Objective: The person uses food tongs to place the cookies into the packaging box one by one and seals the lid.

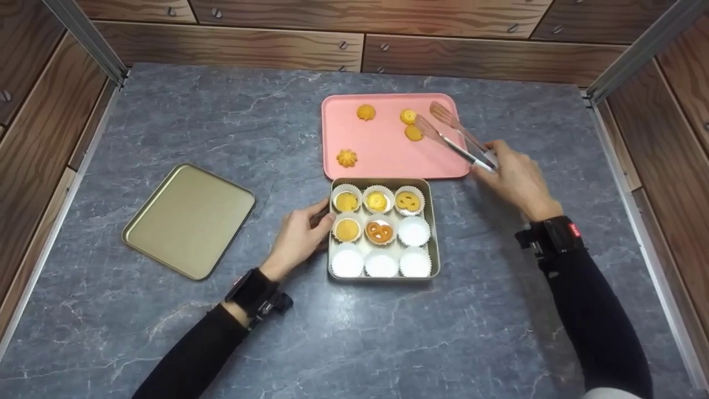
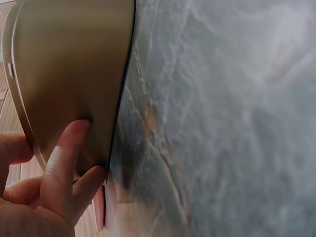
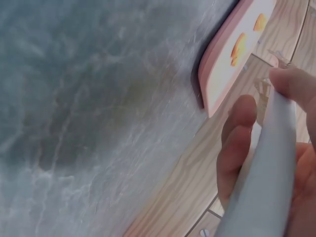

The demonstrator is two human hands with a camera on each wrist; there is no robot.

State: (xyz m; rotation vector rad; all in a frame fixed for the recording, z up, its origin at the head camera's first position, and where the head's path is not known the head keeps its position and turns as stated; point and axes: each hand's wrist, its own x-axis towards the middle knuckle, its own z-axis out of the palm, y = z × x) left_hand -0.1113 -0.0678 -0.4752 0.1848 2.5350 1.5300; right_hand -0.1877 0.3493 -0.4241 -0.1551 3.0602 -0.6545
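Note:
My left hand [image 1: 296, 238] rests at the left wall of a square gold tin [image 1: 435, 244], fingers touching its outside [image 2: 74, 64] and thumb close to the rim. White paper cups [image 1: 414, 231] stand in rows inside; several hold cookies, among them a pretzel-shaped one [image 1: 380, 230], and several hold none. At the right end of the pink tray [image 1: 382, 156], my right hand [image 1: 518, 177] grips metal tongs [image 1: 462, 149] by the handles. The tong heads are spread above the tray's right part, beside a round cookie [image 1: 409, 116] and an oval one [image 1: 414, 132].
A swirled cookie [image 1: 365, 112] and a flower-shaped cookie [image 1: 347, 158] lie on the tray's left part. To the left, a gold lid [image 1: 188, 221] lies on the grey marbled table [image 1: 266, 127]. Wood-patterned panels [image 1: 249, 47] enclose the table at the back and sides.

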